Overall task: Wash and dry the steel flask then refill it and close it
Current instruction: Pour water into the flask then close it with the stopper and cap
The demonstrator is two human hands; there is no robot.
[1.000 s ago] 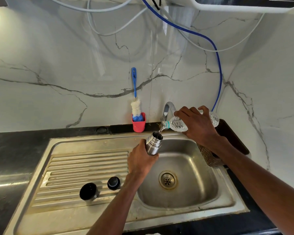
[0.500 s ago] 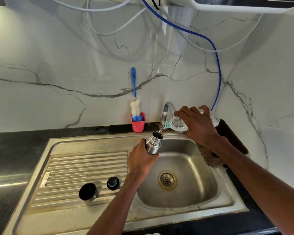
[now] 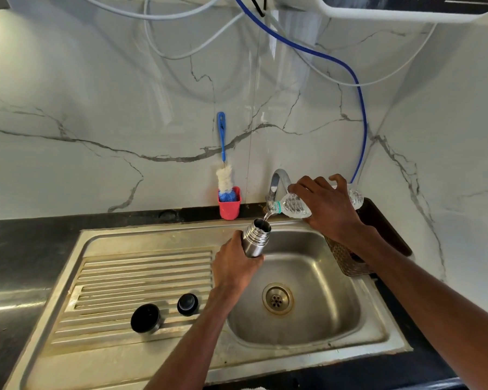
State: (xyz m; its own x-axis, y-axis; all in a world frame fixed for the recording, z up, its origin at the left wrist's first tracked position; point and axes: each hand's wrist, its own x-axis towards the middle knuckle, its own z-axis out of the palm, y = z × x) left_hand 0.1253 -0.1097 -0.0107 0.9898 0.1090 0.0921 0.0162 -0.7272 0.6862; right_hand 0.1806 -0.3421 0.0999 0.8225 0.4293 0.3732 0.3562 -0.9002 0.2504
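Nothing moved: left hand (image 3: pixel 235 268) grips flask (image 3: pixel 255 240), right hand (image 3: pixel 328 209) grips bottle (image 3: pixel 293 205); caps (image 3: pixel 145 318) aside.

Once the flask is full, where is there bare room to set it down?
The ribbed drainboard is bare behind the two black caps. The dark counter left of the sink also shows bare. It is crowded at the tap, where both hands, the flask, the plastic bottle and a basket meet.
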